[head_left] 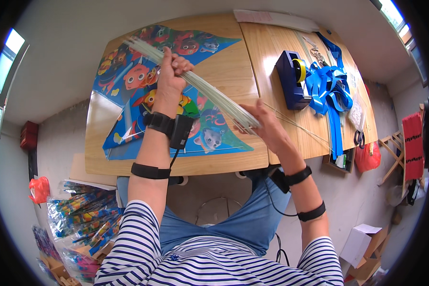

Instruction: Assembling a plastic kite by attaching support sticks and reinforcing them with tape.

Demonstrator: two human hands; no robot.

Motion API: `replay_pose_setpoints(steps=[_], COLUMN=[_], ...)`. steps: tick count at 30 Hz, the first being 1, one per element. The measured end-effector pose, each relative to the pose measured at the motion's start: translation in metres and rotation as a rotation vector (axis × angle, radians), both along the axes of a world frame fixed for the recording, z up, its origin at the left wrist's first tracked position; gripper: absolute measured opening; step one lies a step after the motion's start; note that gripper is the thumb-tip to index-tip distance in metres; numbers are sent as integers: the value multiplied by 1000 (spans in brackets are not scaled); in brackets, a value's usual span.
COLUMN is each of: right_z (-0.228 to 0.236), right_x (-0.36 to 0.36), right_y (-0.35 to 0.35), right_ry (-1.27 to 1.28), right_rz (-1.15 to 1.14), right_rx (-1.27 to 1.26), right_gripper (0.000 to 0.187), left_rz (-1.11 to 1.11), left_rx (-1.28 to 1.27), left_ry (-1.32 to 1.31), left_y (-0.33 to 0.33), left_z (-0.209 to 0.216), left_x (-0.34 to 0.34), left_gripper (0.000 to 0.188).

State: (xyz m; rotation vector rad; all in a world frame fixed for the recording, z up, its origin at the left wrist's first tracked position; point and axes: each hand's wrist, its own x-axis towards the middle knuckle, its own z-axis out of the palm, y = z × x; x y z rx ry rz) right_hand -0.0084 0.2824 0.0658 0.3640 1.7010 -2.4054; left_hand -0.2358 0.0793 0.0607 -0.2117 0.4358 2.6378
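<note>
The left hand (172,70) is clenched around a bundle of thin, pale, translucent plastic rods (200,86), gripping it near its upper end; the right hand (266,125) pinches the bundle's lower end between fingers and thumb; the rods slant above a colourful triangular kite printed with cartoon fish and animals (128,90), spread flat on the light wooden table (224,162); to the right sit 1 dark blue tape dispenser (291,78) and a heap of glossy blue ribbon (331,90).
</note>
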Motion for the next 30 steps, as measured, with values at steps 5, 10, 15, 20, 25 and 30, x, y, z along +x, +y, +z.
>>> replay_pose_setpoints(steps=[5,10,15,20,25,30], right_z=[-22,-32,-35,-50,-91,-113], right_x=[2,-23,-39,-50,-131,-215], right_y=[-3,-12,-31,-7,72,125], right_ry=[32,103,8,-54,19,20], right_rz=[-485,-633,-559,-220,-482,-605], right_rx=[-450,-331,-122,107,723,1359], right_gripper=[72,75,75,88,45,41], left_rz=[66,96,107,133,162,123], left_rx=[-40,-60,-108,-136,-49,25], left_ry=[41,94,122,45,-17,-6], left_y=[-1,15,8,-17,-54,-89], left_z=[-1,-2,-1,3,14,32], left_x=[9,21,18,13,12,25], left_gripper=[43,44,45,46,44,42])
